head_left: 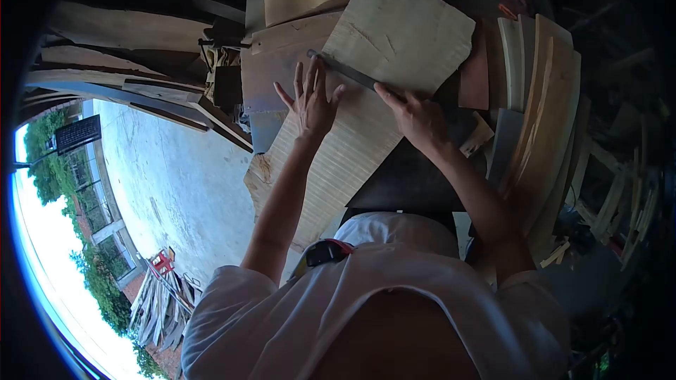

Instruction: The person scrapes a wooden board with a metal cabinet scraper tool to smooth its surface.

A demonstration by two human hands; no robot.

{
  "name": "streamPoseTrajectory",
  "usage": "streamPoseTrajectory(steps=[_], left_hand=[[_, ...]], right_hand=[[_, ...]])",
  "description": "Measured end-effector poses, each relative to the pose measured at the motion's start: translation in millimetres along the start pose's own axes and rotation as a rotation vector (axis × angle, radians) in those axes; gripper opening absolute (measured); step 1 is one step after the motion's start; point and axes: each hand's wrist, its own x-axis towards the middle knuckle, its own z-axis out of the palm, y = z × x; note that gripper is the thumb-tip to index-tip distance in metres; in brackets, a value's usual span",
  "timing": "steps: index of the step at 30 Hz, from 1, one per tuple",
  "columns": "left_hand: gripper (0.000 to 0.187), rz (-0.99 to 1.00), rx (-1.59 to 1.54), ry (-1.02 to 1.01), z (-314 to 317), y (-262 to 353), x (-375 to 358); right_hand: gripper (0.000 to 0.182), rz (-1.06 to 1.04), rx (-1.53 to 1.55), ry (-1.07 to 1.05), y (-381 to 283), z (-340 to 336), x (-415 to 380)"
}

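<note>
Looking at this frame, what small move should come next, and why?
Probably settle the left hand on the far end of the dark flat bar to steady it: the right hand grips the near end, while the left's fingers are spread beside the other.

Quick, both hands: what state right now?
Left hand: open, fingers spread near the tool's far end; whether it touches can't be told.
Right hand: closed, gripping the long dark tool.

Here's a slim, dark, straight bar [350,72] slanting down to the right, upper centre of the frame, lying across a pale, ridged wooden sheet [405,28], broad and ragged-ended, which runs diagonally toward lower left.
</note>
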Motion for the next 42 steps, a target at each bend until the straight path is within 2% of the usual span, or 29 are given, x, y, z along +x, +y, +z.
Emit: streamPoseTrajectory(steps=[2, 5, 6, 9, 10, 11, 14, 17, 19, 21, 24, 27, 28, 31, 35, 36, 37, 39, 42], left_hand=[[0.077, 0.008, -0.022, 0.023, 1, -5, 11], [0.077, 0.012, -0.030, -0.001, -1, -10, -1], [0.078, 0.003, -0.048, -0.026, -3, -9, -20], [0.081, 0.017, -0.070, -0.068, -4, -4, -51], [0.081, 0.022, -0.083, -0.046, 0, -3, -49], [0.080, 0.027, -0.095, -0.022, 6, -2, -42], [0.077, 0.071, -0.073, 0.051, -5, 9, 31], [0.078, 0.093, -0.073, 0.049, -6, 9, 56], [0.078, 0.108, -0.078, 0.055, -13, 4, 37], [0.078, 0.136, -0.069, 0.021, -11, 2, 6], [0.081, 0.130, -0.082, 0.025, -3, 15, -22], [0.080, 0.163, -0.068, 0.127, 16, 23, 21], [0.077, 0.155, -0.099, 0.136, 9, 32, 47], [0.074, 0.162, -0.090, 0.170, 0, 47, 103], [0.075, 0.227, -0.038, 0.175, -7, 32, 64], [0.076, 0.227, -0.065, 0.181, -7, 28, 44], [0.080, 0.221, -0.056, 0.149, -8, 25, 22], [0.087, 0.187, -0.037, 0.039, -9, 25, -7], [0.082, 0.182, -0.069, 0.046, -2, 31, 20]], right_hand=[[0.056, 0.008, 0.015, 0.114, 1, 3, 16], [0.055, 0.064, 0.053, 0.106, -26, 3, -4], [0.056, 0.086, 0.068, 0.010, -34, -1, -16], [0.057, 0.050, 0.077, 0.023, -41, 3, -43], [0.055, 0.087, 0.076, -0.035, -39, 0, -43], [0.055, 0.086, 0.067, -0.030, -32, -1, -34], [0.041, 0.038, 0.105, 0.250, -11, -6, 8], [0.041, 0.060, 0.090, 0.223, -5, -8, 24], [0.044, 0.094, 0.055, 0.208, -19, -13, 9], [0.048, 0.147, -0.013, 0.068, -31, -11, -18], [0.051, 0.082, 0.053, 0.206, -29, 10, -47], [0.051, 0.141, 0.065, 0.242, -6, 12, -24], [0.055, 0.280, 0.074, 0.102, -9, -10, -7], [0.046, 0.190, 0.153, 0.251, 20, -13, 34], [0.048, 0.215, 0.089, 0.154, 0, -30, 6], [0.046, 0.149, 0.054, 0.236, 0, -15, -11], [0.051, 0.161, 0.089, 0.175, -7, -11, -27], [0.053, 0.119, 0.165, 0.233, -8, -3, -41], [0.053, 0.156, 0.129, 0.189, 4, -4, -28]])
